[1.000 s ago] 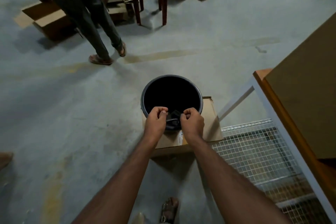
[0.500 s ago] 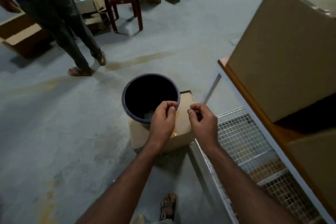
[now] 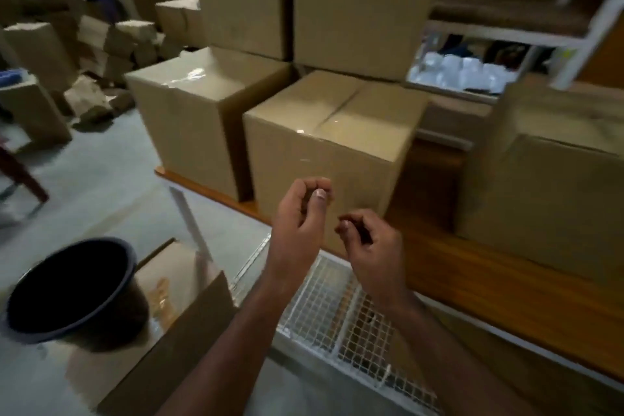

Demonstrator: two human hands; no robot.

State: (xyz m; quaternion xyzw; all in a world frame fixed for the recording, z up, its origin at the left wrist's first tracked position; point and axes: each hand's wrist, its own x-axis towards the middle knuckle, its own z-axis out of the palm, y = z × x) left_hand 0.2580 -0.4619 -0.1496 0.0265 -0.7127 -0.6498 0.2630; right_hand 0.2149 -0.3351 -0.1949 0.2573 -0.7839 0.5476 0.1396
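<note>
Left hand (image 3: 297, 223) and right hand (image 3: 369, 246) hang curled, fingertips at thumbs (nothing seen held), before the upright box (image 3: 337, 145) on the shelf (image 3: 472, 273); its tape seam runs away rightward.

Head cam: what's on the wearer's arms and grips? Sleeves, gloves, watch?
Left forearm and right forearm bare to the frame edge, no sleeves in view. Left grip and right grip ungloved; no watch, band or ring visible. Short thumbnails show. Frame is blurred, so fine marks can't be ruled out.
</note>
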